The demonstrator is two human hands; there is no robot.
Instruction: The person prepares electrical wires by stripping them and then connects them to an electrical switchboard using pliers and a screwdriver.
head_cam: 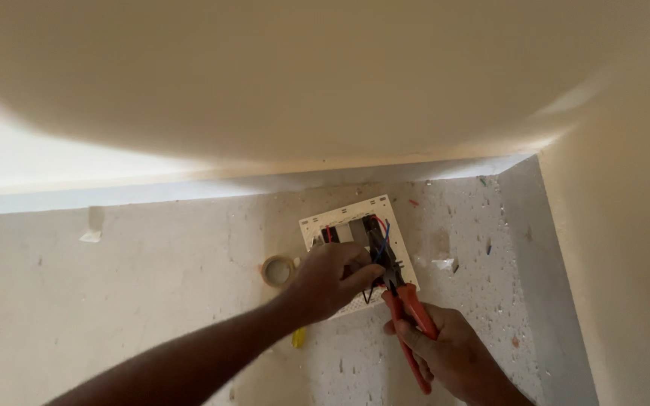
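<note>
A white switch plate frame (355, 212) lies on a dusty concrete floor, with red, blue and black wires (382, 230) showing in its opening. My left hand (332, 278) rests over the frame's lower part, fingers pinched on the wires. My right hand (449, 353) grips orange-handled pliers (409, 316), whose dark jaws reach up into the frame beside my left fingers.
A roll of tape (277, 270) lies just left of the frame. A small yellow object (299, 337) sits under my left forearm. Scraps of paper (90, 236) and debris dot the floor. Cream walls rise at the back and right.
</note>
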